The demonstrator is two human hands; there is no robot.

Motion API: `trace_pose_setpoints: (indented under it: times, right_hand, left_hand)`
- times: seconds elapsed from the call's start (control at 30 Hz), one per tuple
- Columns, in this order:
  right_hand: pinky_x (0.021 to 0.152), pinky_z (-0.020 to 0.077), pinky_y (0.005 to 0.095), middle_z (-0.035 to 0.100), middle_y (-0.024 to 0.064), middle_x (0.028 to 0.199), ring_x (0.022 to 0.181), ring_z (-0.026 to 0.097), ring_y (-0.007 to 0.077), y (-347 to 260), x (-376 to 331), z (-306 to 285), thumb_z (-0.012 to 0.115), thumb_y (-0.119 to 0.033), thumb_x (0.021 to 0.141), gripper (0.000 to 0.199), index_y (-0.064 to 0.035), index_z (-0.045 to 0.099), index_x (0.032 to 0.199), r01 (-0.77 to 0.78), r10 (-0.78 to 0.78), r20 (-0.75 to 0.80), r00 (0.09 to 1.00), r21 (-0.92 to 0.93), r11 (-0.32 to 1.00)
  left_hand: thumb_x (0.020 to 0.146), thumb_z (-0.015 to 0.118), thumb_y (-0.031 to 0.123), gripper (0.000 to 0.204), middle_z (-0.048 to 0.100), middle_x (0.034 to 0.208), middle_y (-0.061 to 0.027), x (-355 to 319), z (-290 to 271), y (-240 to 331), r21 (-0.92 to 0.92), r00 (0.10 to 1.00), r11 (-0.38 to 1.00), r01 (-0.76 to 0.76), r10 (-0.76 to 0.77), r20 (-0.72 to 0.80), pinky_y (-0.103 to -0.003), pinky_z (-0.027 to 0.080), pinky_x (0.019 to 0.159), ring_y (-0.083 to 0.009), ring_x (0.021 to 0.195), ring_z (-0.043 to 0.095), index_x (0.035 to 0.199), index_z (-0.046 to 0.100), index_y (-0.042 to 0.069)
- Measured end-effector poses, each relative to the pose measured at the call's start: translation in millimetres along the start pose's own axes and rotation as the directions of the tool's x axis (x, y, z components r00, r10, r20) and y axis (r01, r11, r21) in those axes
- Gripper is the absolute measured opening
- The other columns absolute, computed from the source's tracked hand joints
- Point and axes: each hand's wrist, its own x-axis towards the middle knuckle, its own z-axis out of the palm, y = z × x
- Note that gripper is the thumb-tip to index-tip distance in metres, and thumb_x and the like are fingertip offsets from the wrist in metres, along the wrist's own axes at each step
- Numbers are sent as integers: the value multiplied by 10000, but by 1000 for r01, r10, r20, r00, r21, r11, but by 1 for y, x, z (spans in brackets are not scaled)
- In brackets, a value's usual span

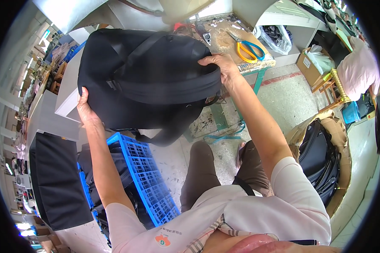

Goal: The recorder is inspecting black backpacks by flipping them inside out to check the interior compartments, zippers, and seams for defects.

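A black fabric backpack [152, 59] is held up in front of me, its padded strap [169, 90] running across the side that faces me. At its left edge my left hand [87, 110] grips it, thumb on the near face and the other fingers hidden behind. My right hand [224, 67] is closed on the right end, by the curved strap, with the thumb pressed on top. A loose strap [166, 137] hangs from the lower edge.
Orange-and-blue-handled scissors [248, 51] lie on a worn workbench [223, 40] beyond my right hand. Below left stands a blue plastic crate [150, 181] with black bags inside. To the right, a cardboard box [344, 168] holds more black bags [318, 156].
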Motion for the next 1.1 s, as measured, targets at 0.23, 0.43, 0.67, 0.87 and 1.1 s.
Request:
trace_pose_setpoints:
  times: [0.23,0.43,0.67,0.87,1.1]
  right_hand:
    - [481,516,343,576,169,682,546,588,246,-6,-14,-10,590,107,590,179,106,546,763,-59,59,-2,998,14,998]
    - [599,502,269,603,117,717,634,593,180,-13,-75,-16,576,109,611,189,68,583,796,11,5,81,997,-200,980]
    - [587,435,317,564,136,659,600,531,279,-16,-113,75,579,-94,605,196,7,576,773,853,-139,841,522,-515,84]
    - [675,460,265,583,73,867,772,563,134,-31,-113,50,621,-306,738,463,-10,513,1076,578,-379,459,804,-450,681]
    - [723,418,236,579,28,879,821,510,82,40,-134,-25,645,-197,739,350,37,545,981,211,0,420,907,-455,865]
  left_hand:
    - [757,605,157,343,574,988,-109,3,-2,-4,8,998,999,39,-39,48,-369,445,820,-249,889,556,1048,516,-1]
    - [754,602,166,423,543,1055,-120,-43,-50,-6,615,999,788,-36,30,21,-348,347,907,-224,996,498,1123,476,1]
    - [600,706,118,460,590,941,-82,-134,53,-9,754,776,358,-551,-115,621,-300,392,810,-194,881,536,1007,540,-18]
    - [645,646,-17,277,607,823,-26,-126,-2,-36,580,884,813,-44,-239,402,-214,433,679,-80,727,546,919,603,-14]
    - [788,568,304,325,568,885,-77,-82,-65,-56,53,943,976,211,-217,250,-263,506,662,-156,752,576,972,523,40]
